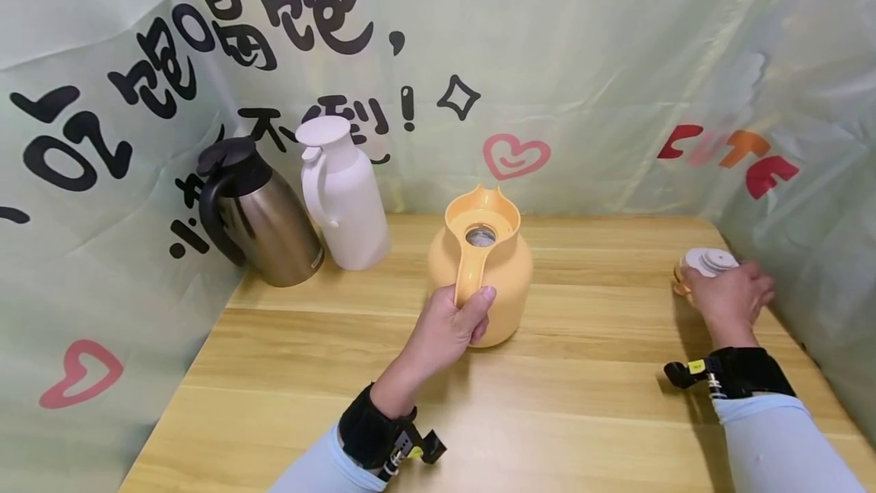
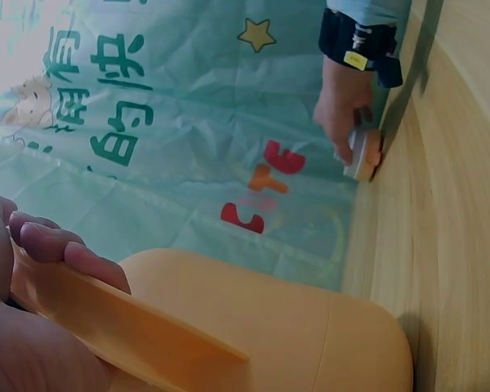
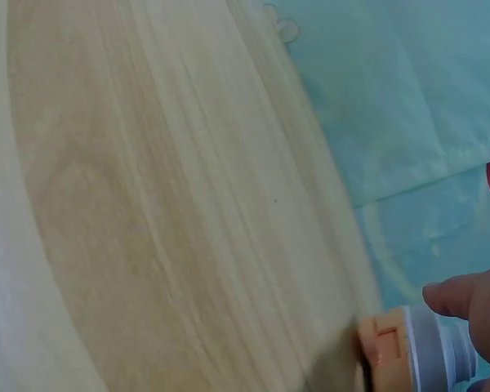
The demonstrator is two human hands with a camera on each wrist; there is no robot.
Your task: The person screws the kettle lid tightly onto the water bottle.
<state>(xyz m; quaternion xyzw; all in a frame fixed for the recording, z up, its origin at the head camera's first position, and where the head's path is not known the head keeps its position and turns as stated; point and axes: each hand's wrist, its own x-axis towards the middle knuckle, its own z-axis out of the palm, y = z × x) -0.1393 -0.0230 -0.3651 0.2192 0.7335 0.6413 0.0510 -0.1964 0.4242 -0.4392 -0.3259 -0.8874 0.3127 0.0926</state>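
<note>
Currently, the left hand (image 1: 448, 326) grips the handle (image 1: 471, 272) of the orange jug (image 1: 506, 299), upright on the table (image 1: 568, 402). The right hand (image 1: 732, 297) is at the orange-and-white lid (image 1: 710, 260), far right; whether it grips, I cannot tell.

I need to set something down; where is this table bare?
The wooden table is bare between the pale-orange jug and the round white-and-orange lid at the right hand, and left of the left hand, in front of the black-handled metallic jug and the white jug. Those two crowd the back left corner.
</note>
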